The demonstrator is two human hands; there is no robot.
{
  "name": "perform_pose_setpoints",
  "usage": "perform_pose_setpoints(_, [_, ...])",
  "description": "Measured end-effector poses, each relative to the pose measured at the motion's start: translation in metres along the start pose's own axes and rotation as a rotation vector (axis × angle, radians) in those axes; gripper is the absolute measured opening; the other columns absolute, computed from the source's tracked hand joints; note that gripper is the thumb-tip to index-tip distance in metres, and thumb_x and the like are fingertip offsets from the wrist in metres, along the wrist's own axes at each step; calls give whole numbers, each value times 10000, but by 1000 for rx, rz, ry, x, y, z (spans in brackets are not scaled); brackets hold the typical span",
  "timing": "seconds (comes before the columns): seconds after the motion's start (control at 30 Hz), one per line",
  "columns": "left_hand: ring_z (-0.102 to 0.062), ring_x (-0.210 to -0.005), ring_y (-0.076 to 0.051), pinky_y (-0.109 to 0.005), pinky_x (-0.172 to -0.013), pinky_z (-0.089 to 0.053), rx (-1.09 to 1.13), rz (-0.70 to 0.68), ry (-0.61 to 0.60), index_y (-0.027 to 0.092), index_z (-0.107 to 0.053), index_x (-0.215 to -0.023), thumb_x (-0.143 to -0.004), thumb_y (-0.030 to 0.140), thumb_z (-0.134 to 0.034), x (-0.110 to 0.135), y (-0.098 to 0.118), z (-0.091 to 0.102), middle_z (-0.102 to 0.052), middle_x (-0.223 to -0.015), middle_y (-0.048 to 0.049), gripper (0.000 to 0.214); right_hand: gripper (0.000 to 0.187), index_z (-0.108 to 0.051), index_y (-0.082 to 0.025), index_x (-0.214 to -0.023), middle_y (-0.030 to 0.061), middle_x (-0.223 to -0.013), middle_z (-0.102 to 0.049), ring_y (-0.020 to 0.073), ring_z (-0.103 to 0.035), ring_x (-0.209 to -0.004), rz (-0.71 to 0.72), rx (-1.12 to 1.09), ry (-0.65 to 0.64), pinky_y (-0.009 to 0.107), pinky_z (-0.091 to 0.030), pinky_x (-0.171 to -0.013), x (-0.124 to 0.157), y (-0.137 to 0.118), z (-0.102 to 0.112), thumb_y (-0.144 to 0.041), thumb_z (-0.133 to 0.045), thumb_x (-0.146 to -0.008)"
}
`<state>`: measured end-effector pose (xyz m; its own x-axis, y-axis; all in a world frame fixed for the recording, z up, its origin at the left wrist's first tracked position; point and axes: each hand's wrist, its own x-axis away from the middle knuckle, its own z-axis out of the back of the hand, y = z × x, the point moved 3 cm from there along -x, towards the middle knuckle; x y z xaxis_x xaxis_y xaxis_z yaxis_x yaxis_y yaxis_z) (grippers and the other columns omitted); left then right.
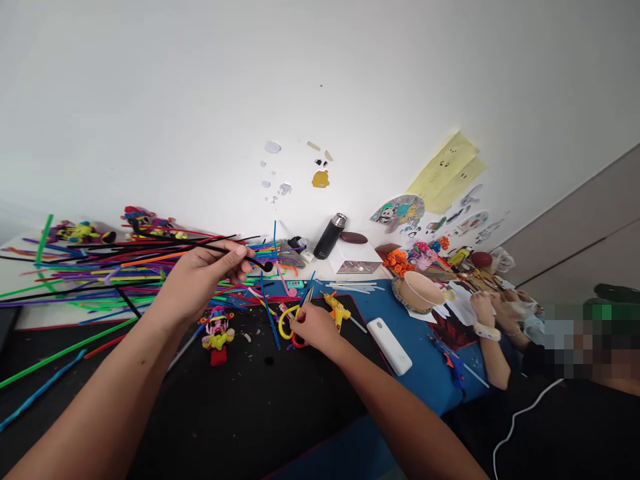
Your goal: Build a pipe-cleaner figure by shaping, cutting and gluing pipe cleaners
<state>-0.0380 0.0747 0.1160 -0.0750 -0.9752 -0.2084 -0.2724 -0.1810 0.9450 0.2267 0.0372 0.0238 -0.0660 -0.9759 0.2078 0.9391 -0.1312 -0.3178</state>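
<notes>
My left hand (205,273) is closed, pinching a black pipe cleaner (257,263) whose near end is curled into a small round coil. Over the dark mat, my right hand (315,327) has its fingers closed on a pair of scissors (283,327) with yellow and orange handles; the blades point away from me. A small pipe-cleaner figure (218,337) with a red base, yellow body and blue-and-red hat stands between my hands. Just beyond my right hand lies a yellow glue gun (338,309). A blue pipe cleaner (270,313) lies left of the scissors.
Many coloured pipe cleaners (115,277) spread over the left back. Finished figures (83,232) sit by the wall. A black bottle (330,237), a white box (355,257), a white power bank (389,346) and a bowl (420,292) stand rightward. Another person's hand (483,310) works at the right.
</notes>
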Motion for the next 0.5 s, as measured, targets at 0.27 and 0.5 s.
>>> perform_pose_setpoints(0.27, [-643, -630, -150, -277, -620, -505, 2, -34, -9, 162, -794, -847, -758, 590, -909, 0, 3, 3, -738, -703, -34, 452, 272, -626, -234, -884, -35, -676, -742, 149, -698, -545, -48, -131, -40, 252, -406, -600, 4, 3, -1, -483, -702, -962])
perform_pose_setpoints(0.5, [-648, -652, -150, -275, -643, -509, 18, -25, -6, 165, -795, -860, -719, 628, -928, 1, 4, 3, -744, -723, -29, 503, 246, -615, -240, -826, -43, -573, -666, 177, -686, -529, -90, -195, 16, 264, -399, -587, 5, 0, -6, -417, -750, -929])
